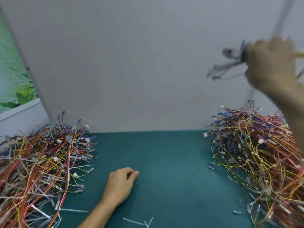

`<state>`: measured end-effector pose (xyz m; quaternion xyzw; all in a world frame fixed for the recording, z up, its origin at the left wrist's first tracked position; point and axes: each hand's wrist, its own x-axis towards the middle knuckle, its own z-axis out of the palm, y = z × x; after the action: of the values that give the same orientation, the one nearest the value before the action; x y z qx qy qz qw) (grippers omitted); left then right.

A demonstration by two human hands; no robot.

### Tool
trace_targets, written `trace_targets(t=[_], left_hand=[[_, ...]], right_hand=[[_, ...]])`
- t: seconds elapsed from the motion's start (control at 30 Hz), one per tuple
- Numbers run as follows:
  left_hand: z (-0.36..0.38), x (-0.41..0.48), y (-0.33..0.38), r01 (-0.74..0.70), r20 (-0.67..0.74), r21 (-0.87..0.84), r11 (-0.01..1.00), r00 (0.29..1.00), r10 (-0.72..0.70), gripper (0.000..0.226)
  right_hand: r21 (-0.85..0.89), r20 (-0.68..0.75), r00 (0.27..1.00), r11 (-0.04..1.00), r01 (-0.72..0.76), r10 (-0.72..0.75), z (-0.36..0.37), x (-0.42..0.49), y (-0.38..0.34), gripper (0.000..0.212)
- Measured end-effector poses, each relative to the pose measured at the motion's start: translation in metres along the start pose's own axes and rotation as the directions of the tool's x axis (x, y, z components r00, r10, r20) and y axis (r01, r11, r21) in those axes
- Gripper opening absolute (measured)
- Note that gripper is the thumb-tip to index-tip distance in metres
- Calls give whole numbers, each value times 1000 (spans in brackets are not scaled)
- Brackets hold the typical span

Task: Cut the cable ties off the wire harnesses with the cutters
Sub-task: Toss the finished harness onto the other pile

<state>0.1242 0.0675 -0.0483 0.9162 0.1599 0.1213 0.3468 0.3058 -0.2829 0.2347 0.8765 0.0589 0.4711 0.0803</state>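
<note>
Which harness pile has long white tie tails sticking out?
The left pile: pale tie tails jut out all over it; the right pile shows hardly any.

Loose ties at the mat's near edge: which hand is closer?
Left. The left hand rests on the mat just behind the loose ties; the right hand is raised far off, gripping a wire bundle.
</note>
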Motion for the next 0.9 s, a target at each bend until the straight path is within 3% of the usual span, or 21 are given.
trace_targets(t=[0.07, 0.17, 0.23, 0.5, 0.63, 0.77, 0.9], left_hand=[[1, 0, -1, -7, -5, 6, 1000, 1000, 7, 21], [3, 0, -3, -21, -7, 16, 1000, 1000, 21, 20], [4, 0, -4, -28, -10, 20, 999, 1000, 28, 19], [11, 0, -6, -49, -16, 106, 993, 999, 51, 16], [13, 0, -7, -57, -29, 122, 991, 998, 61, 15], [13, 0, -9, -75, -19, 127, 989, 997, 78, 16], [13, 0, -9, -80, -12, 122, 989, 997, 82, 13]], right_hand=[[60, 175, 984, 998, -31, 20, 26, -49, -22, 22], [10, 385, 917, 993, -115, 102, 70, -114, -11, 22], [-47, 354, 928, 994, -102, 112, 85, -125, -1, 26], [-10, 279, 956, 996, -90, 89, 96, -131, 3, 24], [-87, 401, 915, 996, -21, 54, 98, -135, 4, 27], [-88, 415, 909, 996, 0, 37, 90, -130, -1, 28], [19, 251, 967, 998, -53, 47, 70, -128, -20, 36]])
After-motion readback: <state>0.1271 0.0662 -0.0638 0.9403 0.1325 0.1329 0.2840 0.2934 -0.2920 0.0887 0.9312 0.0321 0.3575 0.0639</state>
